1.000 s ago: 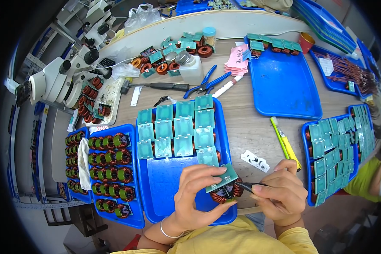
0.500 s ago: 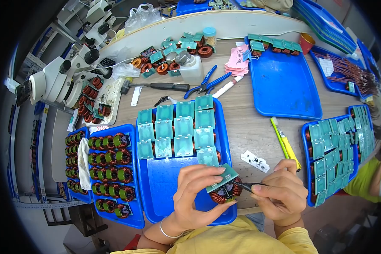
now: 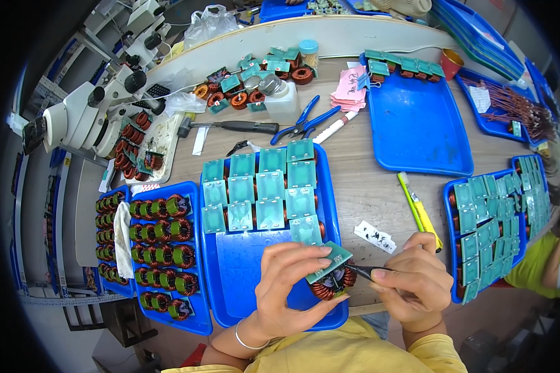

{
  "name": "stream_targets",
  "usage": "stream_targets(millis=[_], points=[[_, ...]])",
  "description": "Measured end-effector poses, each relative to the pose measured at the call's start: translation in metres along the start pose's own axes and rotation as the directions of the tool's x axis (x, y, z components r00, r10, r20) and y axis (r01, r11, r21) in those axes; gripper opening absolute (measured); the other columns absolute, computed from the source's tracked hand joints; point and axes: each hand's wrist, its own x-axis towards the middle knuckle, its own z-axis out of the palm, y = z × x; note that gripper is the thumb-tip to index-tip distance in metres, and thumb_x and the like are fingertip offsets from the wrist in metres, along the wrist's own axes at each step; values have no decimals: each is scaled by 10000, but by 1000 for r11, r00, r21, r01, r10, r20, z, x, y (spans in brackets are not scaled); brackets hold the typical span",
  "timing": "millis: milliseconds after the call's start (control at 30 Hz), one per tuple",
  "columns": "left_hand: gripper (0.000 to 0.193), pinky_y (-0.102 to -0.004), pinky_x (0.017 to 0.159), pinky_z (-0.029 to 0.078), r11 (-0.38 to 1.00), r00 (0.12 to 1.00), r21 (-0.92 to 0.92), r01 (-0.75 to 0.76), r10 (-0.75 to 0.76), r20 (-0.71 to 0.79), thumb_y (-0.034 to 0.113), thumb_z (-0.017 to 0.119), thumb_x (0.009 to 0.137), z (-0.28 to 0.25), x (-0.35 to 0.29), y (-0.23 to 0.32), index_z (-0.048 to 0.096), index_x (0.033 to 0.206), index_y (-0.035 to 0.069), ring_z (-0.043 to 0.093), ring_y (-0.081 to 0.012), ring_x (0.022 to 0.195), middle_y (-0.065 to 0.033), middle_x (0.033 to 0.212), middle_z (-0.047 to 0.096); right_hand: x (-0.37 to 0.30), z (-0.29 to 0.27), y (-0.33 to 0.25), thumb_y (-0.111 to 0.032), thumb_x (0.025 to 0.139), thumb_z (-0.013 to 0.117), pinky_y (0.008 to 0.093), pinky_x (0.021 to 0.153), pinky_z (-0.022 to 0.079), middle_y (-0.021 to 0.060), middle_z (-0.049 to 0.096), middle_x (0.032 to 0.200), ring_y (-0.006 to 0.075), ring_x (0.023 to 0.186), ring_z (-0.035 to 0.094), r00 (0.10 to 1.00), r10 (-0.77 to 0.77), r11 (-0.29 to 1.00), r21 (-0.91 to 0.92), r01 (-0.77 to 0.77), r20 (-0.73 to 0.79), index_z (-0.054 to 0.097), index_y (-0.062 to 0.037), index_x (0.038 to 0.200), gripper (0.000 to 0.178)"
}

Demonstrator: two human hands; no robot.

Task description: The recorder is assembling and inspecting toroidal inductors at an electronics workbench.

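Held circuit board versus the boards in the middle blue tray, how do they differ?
The held board is tilted; the tray boards lie roughly flat. The held board's copper-coloured coil shows plainly beneath it; the tray boards mostly hide theirs. Both are green.

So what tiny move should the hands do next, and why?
Maybe the right hand should gently nudge with its dark pointed tool: the tip sits by the copper coil, and the left hand holds the coil and its green board.
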Motion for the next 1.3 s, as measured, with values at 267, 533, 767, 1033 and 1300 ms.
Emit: stream_targets(millis=[267, 533, 767, 1033, 1300], points=[[546, -340, 809, 408, 1000, 1000, 19, -5, 5, 5, 114, 838, 523, 0, 0, 0, 558, 987, 47, 520, -243, 925, -113, 1011, 610, 0, 0, 0, -37, 616, 772, 252, 623, 379, -19, 583, 601, 98, 533, 544, 1000, 7, 1000, -3, -7, -2, 677, -104, 832, 245], [540, -343, 832, 420, 992, 996, -93, 87, -88, -10, 104, 828, 553, 2, -1, 0, 575, 1024, 28, 546, -262, 954, -124, 1036, 617, 3, 3, 0, -38, 619, 770, 269, 624, 388, -8, 589, 610, 112, 549, 547, 996, -45, 989, 141, 35, 72, 679, -94, 848, 253], [630, -363, 906, 406, 898, 982, -398, 189, -185, 50, 36, 821, 565, 3, -8, -6, 483, 1094, -10, 513, -251, 1028, -158, 1094, 513, -9, 6, 15, -131, 582, 834, 305, 720, 437, 142, 591, 951, 223, 884, 593, 961, 277, 889, 375, -261, 11, 471, 62, 1218, 757], [643, -359, 988, 374, 699, 976, -681, 217, -174, 132, -35, 750, 654, 0, -8, -6, 422, 1206, -6, 457, -240, 1133, -136, 1163, 426, -5, 15, 12, -131, 545, 860, 319, 800, 444, 165, 519, 1101, 237, 976, 568, 959, 220, 856, 436, -278, 179, 377, 60, 1295, 912], [660, -350, 985, 363, 666, 937, -660, 348, -235, 257, -6, 747, 678, 3, -8, 0, 409, 1244, 25, 453, -225, 1143, -117, 1199, 439, -9, 11, 9, -149, 499, 872, 376, 815, 457, 155, 509, 1030, 274, 895, 592, 989, 63, 961, 258, -96, 136, 321, 13, 1326, 1007]])
